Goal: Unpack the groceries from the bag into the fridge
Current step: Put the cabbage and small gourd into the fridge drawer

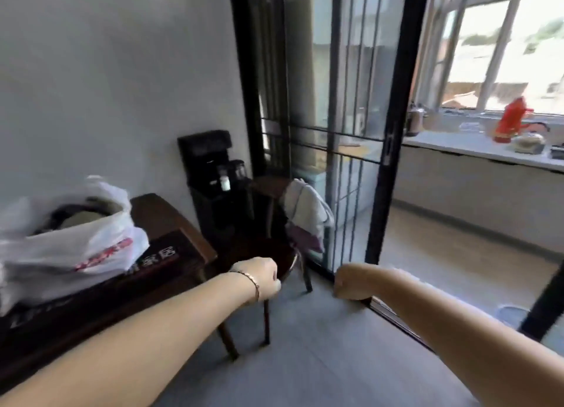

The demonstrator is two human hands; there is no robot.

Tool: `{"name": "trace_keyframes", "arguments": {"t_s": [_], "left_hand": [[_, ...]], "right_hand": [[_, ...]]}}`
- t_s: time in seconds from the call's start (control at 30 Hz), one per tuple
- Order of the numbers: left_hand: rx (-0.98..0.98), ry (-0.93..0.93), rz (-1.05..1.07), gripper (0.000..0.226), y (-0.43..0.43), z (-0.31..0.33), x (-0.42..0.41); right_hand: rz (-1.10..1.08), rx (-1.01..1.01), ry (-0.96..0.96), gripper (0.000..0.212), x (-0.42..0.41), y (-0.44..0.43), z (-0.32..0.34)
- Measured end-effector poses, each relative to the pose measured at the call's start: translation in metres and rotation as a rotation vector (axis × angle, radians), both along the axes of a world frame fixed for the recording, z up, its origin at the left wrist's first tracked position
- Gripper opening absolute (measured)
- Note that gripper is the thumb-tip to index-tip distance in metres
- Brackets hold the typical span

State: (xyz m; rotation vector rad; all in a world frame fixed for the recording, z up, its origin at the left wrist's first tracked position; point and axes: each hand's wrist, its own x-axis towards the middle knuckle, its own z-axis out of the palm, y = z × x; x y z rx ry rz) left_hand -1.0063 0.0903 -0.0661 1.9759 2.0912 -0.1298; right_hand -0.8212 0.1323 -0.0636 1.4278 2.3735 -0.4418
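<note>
White red-printed plastic bag point(76, 238) sits on dark wooden table point(158, 214), left of 2 empty fists; left hand point(264, 277) nearer than right hand point(348, 284).

On a dark brown wooden table point(171, 220) a white plastic bag with red print point(76, 242) was set, and a flat dark board with white characters point(174, 252) was laid next to it. On the grey tiled floor point(320, 345) a dark wooden chair point(265, 251) and a black water dispenser point(213, 174) were placed. A red thermos flask point(512, 119) was kept on the white kitchen counter point(457, 144).
</note>
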Motion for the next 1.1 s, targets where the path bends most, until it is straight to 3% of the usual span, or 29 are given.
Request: {"name": "trace_keyframes", "arguments": {"t_s": [0.17,0.37,0.57,0.73,0.9,1.0,1.1], "left_hand": [[0.048,-0.009,0.316,0.023,-0.060,-0.001,-0.193],[0.053,-0.051,0.609,0.040,-0.108,-0.011,-0.356],[0.057,-0.013,0.766,0.034,-0.094,-0.035,-0.469],[0.152,-0.002,0.840,0.020,-0.040,-0.035,-0.550],[0.304,-0.057,0.805,0.025,0.004,-0.019,-0.617],[0.288,-0.053,0.713,0.034,0.023,-0.028,-0.652],[0.123,0.016,0.551,0.052,0.041,-0.049,-0.679]], "right_hand": [[0.188,-0.045,0.068,0.012,-0.207,0.008,-0.002],[0.450,-0.078,-0.011,0.037,-0.388,0.008,-0.011],[0.609,-0.059,-0.003,0.035,-0.511,0.048,-0.031],[0.706,-0.037,0.062,0.033,-0.605,0.108,-0.036],[0.632,0.027,0.274,0.036,-0.696,0.162,-0.026],[0.550,0.057,0.403,0.056,-0.746,0.184,-0.035],[0.489,-0.002,0.358,0.087,-0.787,0.199,-0.056]]}}
